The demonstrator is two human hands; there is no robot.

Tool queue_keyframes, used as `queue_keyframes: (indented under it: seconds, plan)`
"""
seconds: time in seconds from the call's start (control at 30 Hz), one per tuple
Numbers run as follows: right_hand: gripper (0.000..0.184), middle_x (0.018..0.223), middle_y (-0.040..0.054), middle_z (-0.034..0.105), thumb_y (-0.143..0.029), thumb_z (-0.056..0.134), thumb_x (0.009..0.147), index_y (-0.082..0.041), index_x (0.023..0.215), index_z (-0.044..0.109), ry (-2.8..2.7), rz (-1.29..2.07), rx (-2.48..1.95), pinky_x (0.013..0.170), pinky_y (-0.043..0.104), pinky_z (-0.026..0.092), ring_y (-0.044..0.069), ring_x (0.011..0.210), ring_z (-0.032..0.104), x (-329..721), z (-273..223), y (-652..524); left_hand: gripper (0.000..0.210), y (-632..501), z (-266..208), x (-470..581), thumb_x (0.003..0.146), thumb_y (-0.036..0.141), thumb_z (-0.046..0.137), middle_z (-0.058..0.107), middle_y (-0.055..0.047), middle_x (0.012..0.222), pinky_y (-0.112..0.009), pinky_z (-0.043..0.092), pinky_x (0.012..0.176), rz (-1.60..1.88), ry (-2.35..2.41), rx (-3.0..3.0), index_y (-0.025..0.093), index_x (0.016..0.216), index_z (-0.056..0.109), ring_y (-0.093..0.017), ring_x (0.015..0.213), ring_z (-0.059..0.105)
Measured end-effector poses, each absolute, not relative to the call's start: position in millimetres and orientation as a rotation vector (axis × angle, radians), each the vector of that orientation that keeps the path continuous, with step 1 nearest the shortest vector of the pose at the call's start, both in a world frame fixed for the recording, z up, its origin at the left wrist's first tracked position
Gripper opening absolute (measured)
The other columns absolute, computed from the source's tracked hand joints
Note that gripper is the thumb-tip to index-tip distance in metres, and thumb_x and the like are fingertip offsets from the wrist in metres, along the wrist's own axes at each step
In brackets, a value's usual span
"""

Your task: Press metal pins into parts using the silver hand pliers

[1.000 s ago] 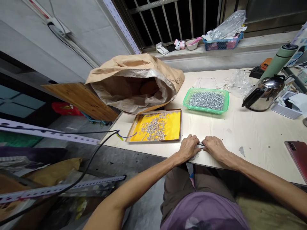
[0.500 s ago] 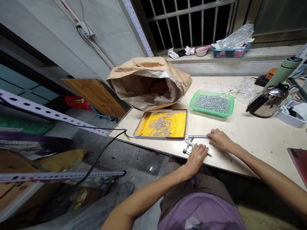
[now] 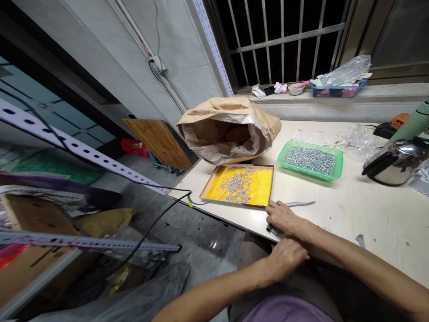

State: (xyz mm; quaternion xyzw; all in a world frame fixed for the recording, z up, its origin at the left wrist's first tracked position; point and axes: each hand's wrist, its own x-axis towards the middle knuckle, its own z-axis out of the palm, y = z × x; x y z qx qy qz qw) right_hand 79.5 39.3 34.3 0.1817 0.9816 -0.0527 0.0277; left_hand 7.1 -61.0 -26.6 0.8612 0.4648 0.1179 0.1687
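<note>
My right hand point(image 3: 284, 218) lies at the table's front edge, with its fingers curled over the head of a metal plier-like tool point(image 3: 300, 204). One long grey handle sticks out to the right past the hand, and a dark end shows below the fingers; the rest of the tool is covered. My left hand point(image 3: 286, 259) is just below the right wrist, in front of the table edge. It is smeared by motion, so its fingers cannot be read. Just beyond the right hand is a shallow tray point(image 3: 271, 190) with a yellow lining, holding many small metal pins point(image 3: 237, 184).
A green plastic basket point(image 3: 339, 166) full of small metal pieces stands behind the right hand. A large open paper sack point(image 3: 231, 105) lies behind the tray. A steel kettle point(image 3: 395, 163) stands at the right. A cable point(image 3: 161, 197) hangs by the table's left corner.
My right hand has moved left from the handle onto the tool's head. My left hand has come off the tool, toward my body. The view has shifted, so the table appears lower.
</note>
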Motion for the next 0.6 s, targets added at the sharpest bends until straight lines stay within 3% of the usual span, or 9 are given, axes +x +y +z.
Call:
queue_keyframes:
  seconds: [0.17,0.3,0.47,0.6]
  plan:
    - [0.019,0.09,0.0059,0.064,-0.018,0.046,0.09,-0.019,0.088,0.065,3.251,-0.507,0.664,0.077,0.03,0.041,0.018,0.089,0.053,78.0,34.4,45.8,0.025,-62.1,-1.3,-40.5,0.091,0.03,0.042,0.066,-0.007,0.091,-0.04,0.052,0.077,0.51,1.414,2.485,0.026,0.099,0.065,-0.022,0.088,0.06]
    - [0.024,0.089,0.0069,0.064,-0.022,0.038,0.093,-0.019,0.093,0.062,3.51,-0.718,1.149,0.079,0.032,0.043,0.019,0.088,0.055,94.7,56.6,70.1,0.025,-5.7,26.7,-90.4,0.093,0.025,0.041,0.064,-0.009,0.094,-0.037,0.048,0.082,0.788,2.017,2.255,0.018,0.097,0.065,-0.02,0.09,0.056]
    - [0.023,0.096,0.0099,0.063,-0.025,0.042,0.091,-0.018,0.103,0.061,3.445,-0.178,1.859,0.085,0.041,0.042,0.026,0.095,0.053,125.2,105.8,121.5,0.02,79.6,38.1,-118.8,0.09,0.023,0.049,0.064,-0.008,0.089,-0.033,0.044,0.081,0.484,2.308,2.022,0.014,0.084,0.067,-0.022,0.091,0.053]
    - [0.029,0.104,0.0121,0.061,-0.026,0.041,0.091,-0.017,0.113,0.059,3.411,0.009,1.849,0.088,0.043,0.041,0.027,0.101,0.052,137.8,115.9,123.0,0.024,116.4,34.1,-113.4,0.089,0.028,0.051,0.063,-0.012,0.091,-0.034,0.042,0.079,0.307,2.362,1.933,0.011,0.08,0.066,-0.024,0.094,0.052]
